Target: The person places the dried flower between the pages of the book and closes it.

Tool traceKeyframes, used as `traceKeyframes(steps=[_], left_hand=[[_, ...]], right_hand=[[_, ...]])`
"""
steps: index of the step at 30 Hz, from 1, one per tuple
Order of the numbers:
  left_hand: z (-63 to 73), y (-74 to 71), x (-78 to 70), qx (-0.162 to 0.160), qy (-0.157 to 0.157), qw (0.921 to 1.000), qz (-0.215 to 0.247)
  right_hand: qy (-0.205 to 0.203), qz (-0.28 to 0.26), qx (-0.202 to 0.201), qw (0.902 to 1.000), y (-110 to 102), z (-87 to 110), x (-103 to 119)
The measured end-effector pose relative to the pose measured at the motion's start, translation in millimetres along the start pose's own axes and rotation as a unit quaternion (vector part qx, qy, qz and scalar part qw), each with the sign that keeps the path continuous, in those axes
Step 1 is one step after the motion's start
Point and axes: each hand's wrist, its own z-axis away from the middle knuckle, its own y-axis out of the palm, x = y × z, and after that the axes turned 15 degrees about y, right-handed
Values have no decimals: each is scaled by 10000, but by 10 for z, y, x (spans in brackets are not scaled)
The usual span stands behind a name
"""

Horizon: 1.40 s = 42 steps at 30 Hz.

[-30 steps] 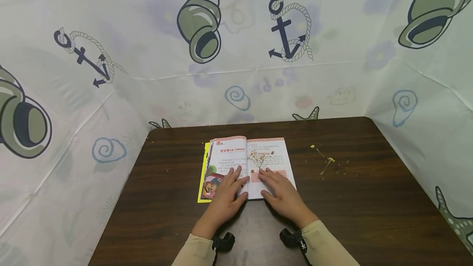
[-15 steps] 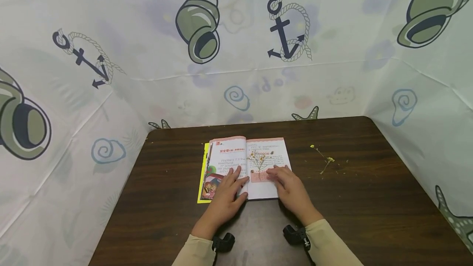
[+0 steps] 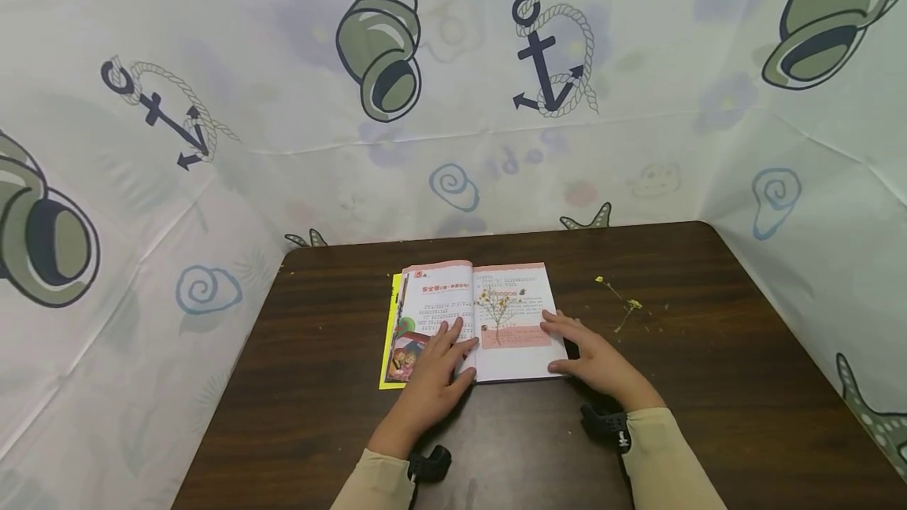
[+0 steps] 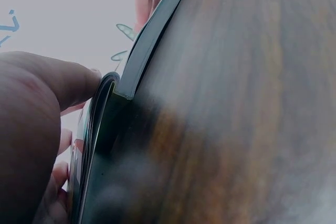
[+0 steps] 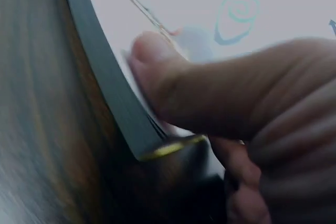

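Observation:
An open book [image 3: 523, 368] lies on the table with a yellow cover edge showing at its left. On its right page rests a small sprig of yellow flowers [image 3: 497, 307], its thin stem pointing toward me. My left hand [image 3: 434, 376] rests with spread fingers across the left page, near the gutter. At the right page's outer edge is my right hand [image 3: 598, 356], thumb and fingertips touching the paper. The right wrist view, blurred, has the right thumb [image 5: 157, 72] over the page by the book's corner; the other fingers are partly hidden.
Right of the book, another sprig with yellow blossoms [image 3: 632, 306] lies on the dark wooden table [image 3: 694, 384] among small scattered bits. A printed fabric [image 3: 496, 179] stands around the table's back and sides.
My right hand has slid rightward off the sprig's stem to the page's outer edge, uncovering the stem and the pink printed box. My left hand has stayed put.

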Motion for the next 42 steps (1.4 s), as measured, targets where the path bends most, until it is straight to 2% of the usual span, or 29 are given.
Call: traceKeyframes(steps=[4, 10, 17, 24, 32, 42], left_hand=[[0, 15, 2, 23, 23, 10000, 11], [-5, 43, -8, -26, 50, 10000, 31], [-6, 53, -19, -29, 64, 9999, 105], [18, 44, -1, -60, 117, 9999, -27], [25, 0, -4, -111, 224, 9997, -68], [20, -5, -7, -77, 216, 9997, -93]], right_hand=[[-87, 22, 177, 9998, -44, 10, -22], [-213, 68, 195, 9996, -63, -10, -46], [-329, 443, 375, 9978, -83, 1, -116], [-545, 536, 455, 9960, -56, -12, -152], [-445, 431, 392, 9973, -39, -7, -77], [-377, 347, 424, 9978, -145, -15, -95]])
